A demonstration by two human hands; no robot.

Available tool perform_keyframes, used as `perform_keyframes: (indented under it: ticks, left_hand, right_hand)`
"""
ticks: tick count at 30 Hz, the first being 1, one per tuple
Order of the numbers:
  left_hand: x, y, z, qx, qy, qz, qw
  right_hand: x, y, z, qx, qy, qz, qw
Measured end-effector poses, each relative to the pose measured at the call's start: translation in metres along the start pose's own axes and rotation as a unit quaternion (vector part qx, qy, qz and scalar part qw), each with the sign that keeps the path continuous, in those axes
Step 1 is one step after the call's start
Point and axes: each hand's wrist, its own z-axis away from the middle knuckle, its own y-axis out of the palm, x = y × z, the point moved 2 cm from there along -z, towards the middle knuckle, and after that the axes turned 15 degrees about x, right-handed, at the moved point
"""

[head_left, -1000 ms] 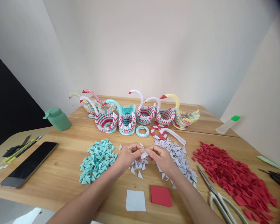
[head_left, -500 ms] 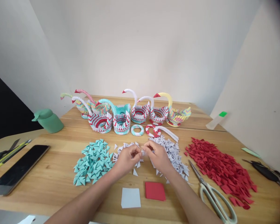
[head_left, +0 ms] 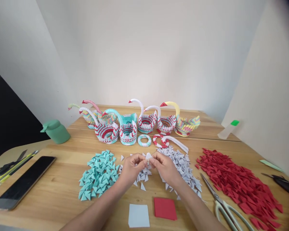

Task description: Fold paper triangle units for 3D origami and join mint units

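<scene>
A small folded white paper piece point(head_left: 148, 156) is pinched between my two hands, its pointed top showing above the fingertips. My left hand point(head_left: 135, 165) is closed on its left side, and my right hand point(head_left: 163, 164) grips it from the right. Below and around them lie loose white paper triangles point(head_left: 183, 166), the larger heap beside my right hand. To the left of my left hand is a heap of turquoise paper triangles point(head_left: 98, 176). Nearer the front are a stack of white paper squares point(head_left: 139, 215) and a stack of red paper squares point(head_left: 165, 208).
Several folded-paper swans, one with a yellow neck point(head_left: 177, 110), stand at the back. Two paper rings, one turquoise and white point(head_left: 139, 141), lie before them. Red triangles point(head_left: 240, 183) and scissors point(head_left: 219, 199) are on the right; a phone point(head_left: 24, 183) and green jug point(head_left: 56, 132) on the left.
The white paper piece now shows more clearly, its point upright between my fingertips. My hands stay together over the white triangles. The view has shifted slightly, moving the scene down and right.
</scene>
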Motion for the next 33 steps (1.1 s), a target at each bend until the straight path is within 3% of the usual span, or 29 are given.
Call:
perform_keyframes:
  ticks: [9, 13, 17, 21, 25, 27, 29, 33]
  left_hand:
    - [-0.003, 0.0, 0.004, 0.018, 0.01, -0.042, 0.999]
    - [-0.009, 0.006, 0.007, 0.041, 0.001, -0.102, 0.994]
    - [-0.014, 0.007, 0.009, 0.082, 0.001, -0.127, 0.989]
    - [-0.011, 0.001, 0.008, 0.047, 0.008, -0.096, 0.994]
    - [-0.002, -0.006, 0.004, -0.004, 0.008, -0.041, 0.999]
    - [0.0, -0.007, 0.003, -0.008, 0.009, -0.039, 0.999]
    - [-0.001, -0.007, 0.002, -0.002, 0.008, -0.047, 0.999]
    - [-0.011, -0.009, 0.003, 0.008, -0.016, -0.058, 0.998]
  right_hand:
    - [0.012, -0.002, 0.003, 0.014, -0.024, -0.028, 0.999]
    - [0.015, 0.002, 0.006, -0.017, -0.006, 0.042, 0.999]
    - [0.014, -0.001, 0.007, -0.038, -0.015, -0.008, 0.999]
    - [0.011, -0.007, 0.006, -0.051, -0.034, -0.059, 0.996]
    - [0.008, -0.003, 0.004, 0.011, -0.026, -0.08, 0.996]
    - [0.008, -0.001, 0.005, 0.005, -0.019, -0.038, 0.999]
    - [0.01, -0.001, 0.007, -0.04, -0.033, 0.043, 0.998]
    - [0.016, -0.004, 0.01, -0.085, -0.137, 0.206, 0.965]
